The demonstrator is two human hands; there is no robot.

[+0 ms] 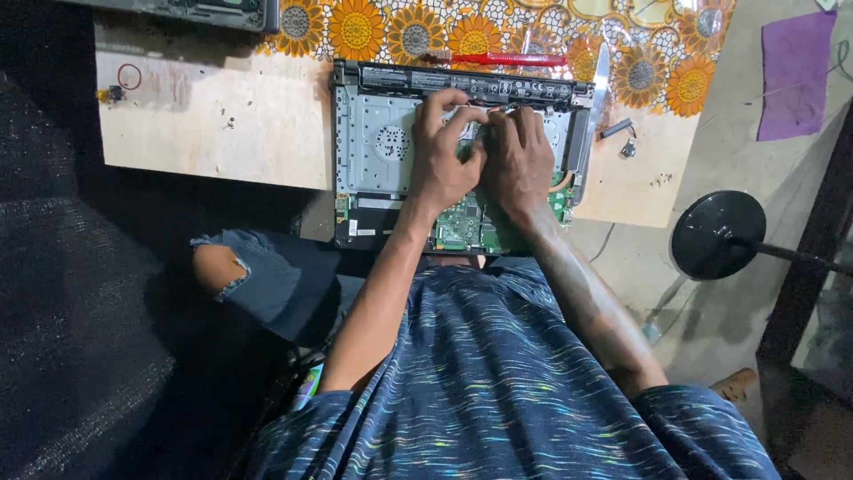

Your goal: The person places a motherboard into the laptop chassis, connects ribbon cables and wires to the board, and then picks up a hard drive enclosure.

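An opened laptop (373,133) lies bottom-up on a wooden board (213,116), its silver inner frame, black battery strip (462,82) and green circuit board (462,227) exposed. My left hand (442,151) and my right hand (517,160) rest side by side on the middle of the laptop, fingers curled down onto something small near the battery edge. What the fingertips pinch is hidden by the hands themselves.
A red-handled screwdriver (506,60) lies on the sunflower-patterned cloth (391,31) behind the laptop. Small metal parts (620,135) sit on the board at right. A black round stand base (718,234) is on the floor right; a purple cloth (797,71) lies farther back.
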